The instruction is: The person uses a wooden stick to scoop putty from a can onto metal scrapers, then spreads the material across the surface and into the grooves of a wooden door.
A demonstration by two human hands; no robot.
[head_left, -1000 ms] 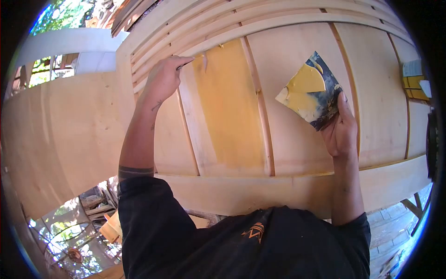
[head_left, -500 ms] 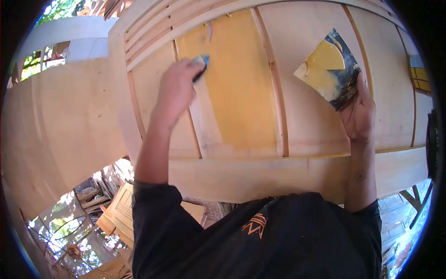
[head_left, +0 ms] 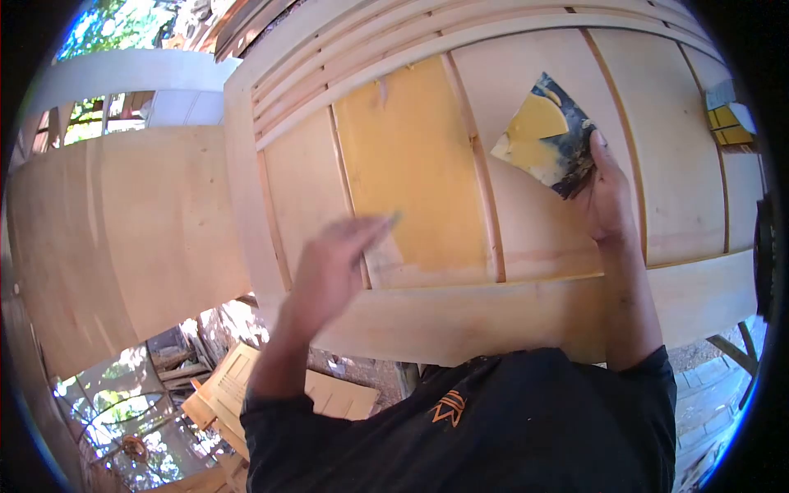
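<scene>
My left hand (head_left: 333, 259), smeared by motion, is closed on a small putty spreader (head_left: 393, 219). The spreader is at the lower left of a panel (head_left: 411, 156) coated in yellow filler. My right hand (head_left: 610, 193) grips the lower right corner of a dark, stained square board (head_left: 579, 135). A thick lump of yellow putty (head_left: 538, 117) sits on that board, with thinner smears around it. The board is held above a bare wood panel (head_left: 534, 222), to the right of the coated one. Part of the coated panel's lower left looks paler.
Wooden strips (head_left: 481, 164) divide the large door-like piece into panels. A yellow box (head_left: 729, 123) stands at its right side. Plain plywood (head_left: 123, 238) lies to the left, and smaller wooden pieces (head_left: 234, 382) are on the ground below.
My left hand has swept the spreader down the panel's left side, and yellow now covers most of the pale strip there. The view has shifted slightly; my right hand still holds the board.
</scene>
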